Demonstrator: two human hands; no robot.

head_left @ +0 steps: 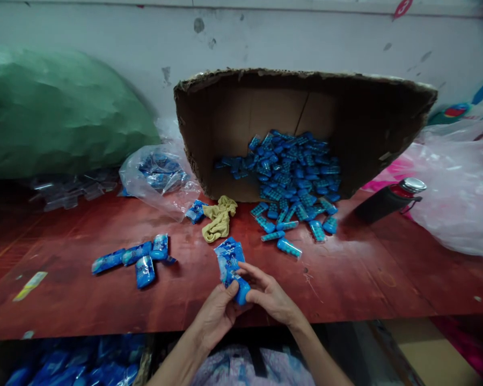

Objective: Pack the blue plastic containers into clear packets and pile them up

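Close to the table's front edge, both hands meet around a blue printed packet (229, 257). My left hand (219, 313) is closed on it, thumb on top. On the packet's other side, the fingers and thumb of my right hand (271, 295) curl around its lower end, where a smooth blue piece shows. Whether that piece is inside the wrapper I cannot tell. Farther off lie small clear containers with blue ends (290, 248), spilling from a heap (293, 166) inside a cardboard box (378, 128) on its side. Several filled blue packets (145, 271) rest to the left.
A crumpled yellow cloth (219, 220) lies before the box, beside a clear bag of blue wrappers (156, 169). A dark bottle (380, 203) leans at right near pale plastic bags (459, 193). A green sack (60, 112) stands back left. Below the table are more blue packets (80, 362).
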